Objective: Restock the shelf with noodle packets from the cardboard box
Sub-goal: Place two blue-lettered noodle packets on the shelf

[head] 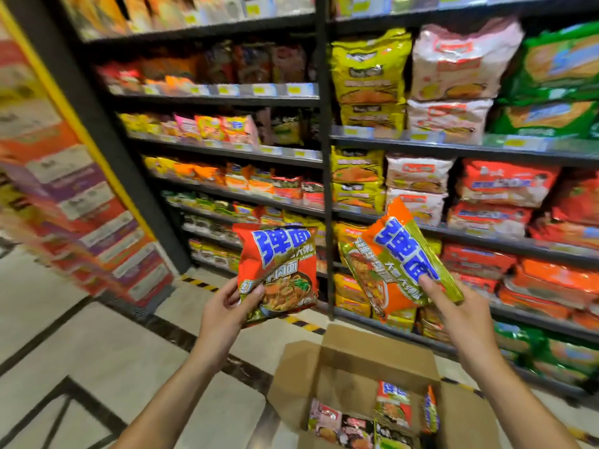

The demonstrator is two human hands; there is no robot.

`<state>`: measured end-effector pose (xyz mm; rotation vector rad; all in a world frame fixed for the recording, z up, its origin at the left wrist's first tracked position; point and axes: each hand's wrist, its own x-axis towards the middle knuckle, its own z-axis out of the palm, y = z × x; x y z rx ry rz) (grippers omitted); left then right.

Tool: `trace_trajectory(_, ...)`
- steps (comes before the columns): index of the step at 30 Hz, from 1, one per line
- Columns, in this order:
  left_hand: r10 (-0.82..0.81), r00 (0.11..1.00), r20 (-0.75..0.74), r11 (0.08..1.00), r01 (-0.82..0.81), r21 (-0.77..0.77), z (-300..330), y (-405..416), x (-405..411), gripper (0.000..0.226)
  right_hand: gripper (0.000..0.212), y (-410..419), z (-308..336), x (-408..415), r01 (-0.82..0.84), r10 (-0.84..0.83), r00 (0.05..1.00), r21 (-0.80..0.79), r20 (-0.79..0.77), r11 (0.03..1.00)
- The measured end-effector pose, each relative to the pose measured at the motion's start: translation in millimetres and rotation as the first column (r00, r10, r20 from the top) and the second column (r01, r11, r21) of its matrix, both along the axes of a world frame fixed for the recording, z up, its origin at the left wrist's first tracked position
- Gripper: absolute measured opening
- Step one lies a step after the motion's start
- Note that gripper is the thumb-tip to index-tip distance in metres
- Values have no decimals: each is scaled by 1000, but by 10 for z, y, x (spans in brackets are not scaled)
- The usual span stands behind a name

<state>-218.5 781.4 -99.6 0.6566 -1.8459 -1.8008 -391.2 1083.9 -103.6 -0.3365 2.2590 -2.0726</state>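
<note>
Left hand (227, 307) grip clamped on 1 red noodle packet (277, 264); right hand (449, 301) grip clamped on 1 orange noodle packet (400, 259). Open cardboard box (356, 361) below both grips.

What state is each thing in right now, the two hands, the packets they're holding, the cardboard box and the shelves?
Left hand: grips the red noodle packet by its lower left corner, held up, upright.
Right hand: pinches the orange noodle packet near its lower edge, tilted.
Cardboard box: on the floor, flaps open, packets still inside.
Shelves: stocked with packets.
</note>
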Motion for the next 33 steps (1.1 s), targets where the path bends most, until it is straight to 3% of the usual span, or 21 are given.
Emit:
trace_trajectory(4,102,993,-64,994,-104,-16,215,-383,394,30,19,-522,209,212,-61,61,998,4,-22,998)
trace_trajectory(9,166,979,-121,985,-169,-18,318,-1074,851,28,11,-1257,390,592,-147,148,988,15,-41,989)
trace_trajectory(14,179,965,-192,983,-181,7,394,-1923,1350,19,17,-2203,445,1027,-153,153,988,13,-5,988)
trace_trajectory(20,186,958,-217,981,-192,-8,541,-3018,1861,27,6,-3285,669,1489,-161,161,987,-9,-21,987)
trace_trajectory(33,144,964,-225,989,-146,7,618,-4203,1580,34,20,-4412,915,1259,-181,183,983,33,-36,983)
